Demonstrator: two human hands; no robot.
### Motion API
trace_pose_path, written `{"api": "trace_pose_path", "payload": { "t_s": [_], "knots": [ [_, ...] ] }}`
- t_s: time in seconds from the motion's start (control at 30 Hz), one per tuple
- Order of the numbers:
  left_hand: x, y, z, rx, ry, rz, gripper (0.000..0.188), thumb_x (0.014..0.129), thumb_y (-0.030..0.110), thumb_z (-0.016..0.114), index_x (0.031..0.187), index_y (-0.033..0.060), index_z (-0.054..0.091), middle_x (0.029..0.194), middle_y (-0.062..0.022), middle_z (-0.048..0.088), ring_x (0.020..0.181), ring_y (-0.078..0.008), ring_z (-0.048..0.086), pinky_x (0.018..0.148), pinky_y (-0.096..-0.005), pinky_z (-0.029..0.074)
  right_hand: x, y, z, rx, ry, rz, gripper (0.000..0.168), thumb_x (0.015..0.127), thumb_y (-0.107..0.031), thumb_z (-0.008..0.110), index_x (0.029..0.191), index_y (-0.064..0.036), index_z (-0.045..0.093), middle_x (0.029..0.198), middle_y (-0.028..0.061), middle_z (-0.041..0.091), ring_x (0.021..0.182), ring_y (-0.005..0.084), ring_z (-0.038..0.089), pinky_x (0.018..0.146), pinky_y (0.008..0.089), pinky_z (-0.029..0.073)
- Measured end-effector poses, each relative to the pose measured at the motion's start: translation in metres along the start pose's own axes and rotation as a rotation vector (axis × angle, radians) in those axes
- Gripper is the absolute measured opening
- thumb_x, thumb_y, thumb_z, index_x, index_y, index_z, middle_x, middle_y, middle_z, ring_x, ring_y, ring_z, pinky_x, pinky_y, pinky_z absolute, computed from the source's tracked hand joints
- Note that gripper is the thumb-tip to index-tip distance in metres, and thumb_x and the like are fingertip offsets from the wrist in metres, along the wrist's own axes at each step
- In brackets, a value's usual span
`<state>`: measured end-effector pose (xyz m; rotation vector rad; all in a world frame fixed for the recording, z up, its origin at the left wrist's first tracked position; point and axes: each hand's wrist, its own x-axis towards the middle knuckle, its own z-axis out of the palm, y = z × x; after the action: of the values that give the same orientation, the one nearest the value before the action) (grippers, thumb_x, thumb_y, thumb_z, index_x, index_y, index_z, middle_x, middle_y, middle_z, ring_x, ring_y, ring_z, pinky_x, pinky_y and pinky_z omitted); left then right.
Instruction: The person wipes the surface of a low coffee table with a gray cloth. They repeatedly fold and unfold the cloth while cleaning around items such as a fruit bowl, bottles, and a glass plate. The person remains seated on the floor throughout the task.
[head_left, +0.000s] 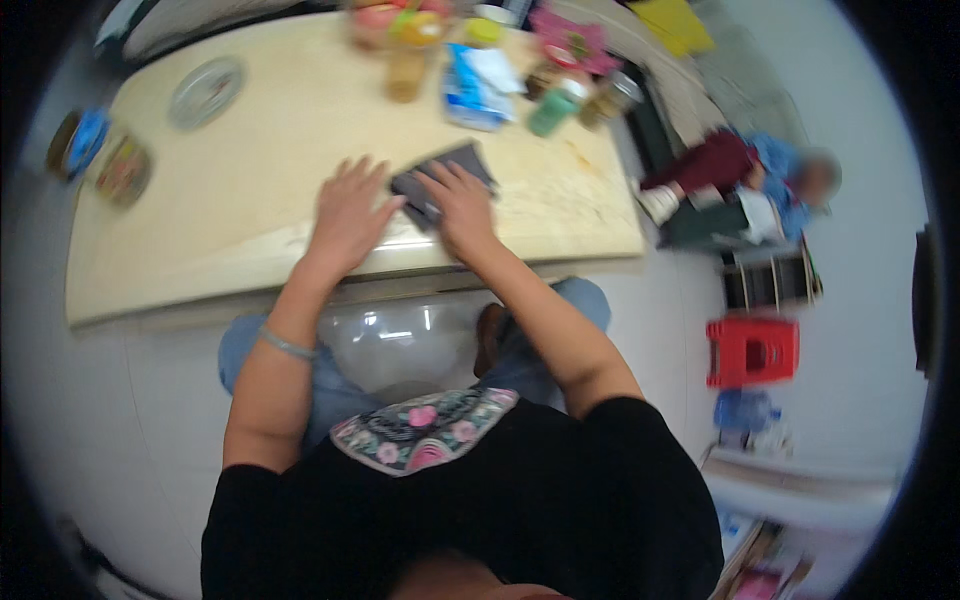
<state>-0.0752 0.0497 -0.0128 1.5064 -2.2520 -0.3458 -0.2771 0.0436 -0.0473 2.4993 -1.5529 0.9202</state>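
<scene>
A folded dark grey cloth (472, 157) lies near the front edge of the cream tabletop (285, 142). My right hand (466, 206) rests on top of this cloth and covers part of it. Blur hides whether those fingers grip the fabric. My left hand (349, 214) is palm down on the table, just left of the cloth. Its fingers are apart, and the thumb reaches towards the cloth's left corner.
Beyond my hands stand a drink bottle (405, 71), a blue-and-white packet (480, 94), a green bottle (555, 109) and jars. A round clear dish (208, 91) and a filled jar (124, 172) sit left. A person (780, 176) sits at right, above a red stool (754, 351).
</scene>
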Motion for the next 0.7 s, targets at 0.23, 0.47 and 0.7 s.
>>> {"api": "trace_pose_path", "payload": {
  "t_s": [0.23,0.47,0.7],
  "knots": [
    [-0.012,-0.008,-0.010,-0.134,0.163,-0.062,0.059,0.094,0.045,0.048,0.139,0.0063,0.045,0.146,-0.0201,0.038,0.138,-0.0389,0.029,0.113,-0.0510,0.022,-0.020,-0.099,0.001,0.196,-0.352,-0.341,0.058,0.065,0.002,0.058,0.122,-0.010,0.059,0.135,0.0129,0.050,0.131,0.0370,0.039,0.106,0.0520,0.029],
    [0.000,-0.025,0.000,-0.128,0.221,-0.151,0.059,0.094,0.045,0.049,0.138,0.0054,0.047,0.144,-0.0205,0.041,0.136,-0.0405,0.032,0.112,-0.0487,0.025,0.070,-0.028,0.060,0.063,-0.173,-0.144,0.049,0.078,-0.008,0.055,0.127,-0.015,0.058,0.141,0.0105,0.048,0.132,0.0376,0.038,0.106,0.0551,0.028],
    [-0.018,-0.008,0.006,-0.067,0.067,-0.056,0.060,0.093,0.043,0.052,0.139,0.0052,0.044,0.146,-0.0199,0.038,0.139,-0.0384,0.028,0.112,-0.0514,0.023,-0.011,-0.012,-0.004,-0.052,-0.275,-0.013,0.069,0.067,0.003,0.057,0.133,-0.016,0.055,0.144,0.0104,0.045,0.132,0.0386,0.038,0.102,0.0516,0.033]
  ]
}}
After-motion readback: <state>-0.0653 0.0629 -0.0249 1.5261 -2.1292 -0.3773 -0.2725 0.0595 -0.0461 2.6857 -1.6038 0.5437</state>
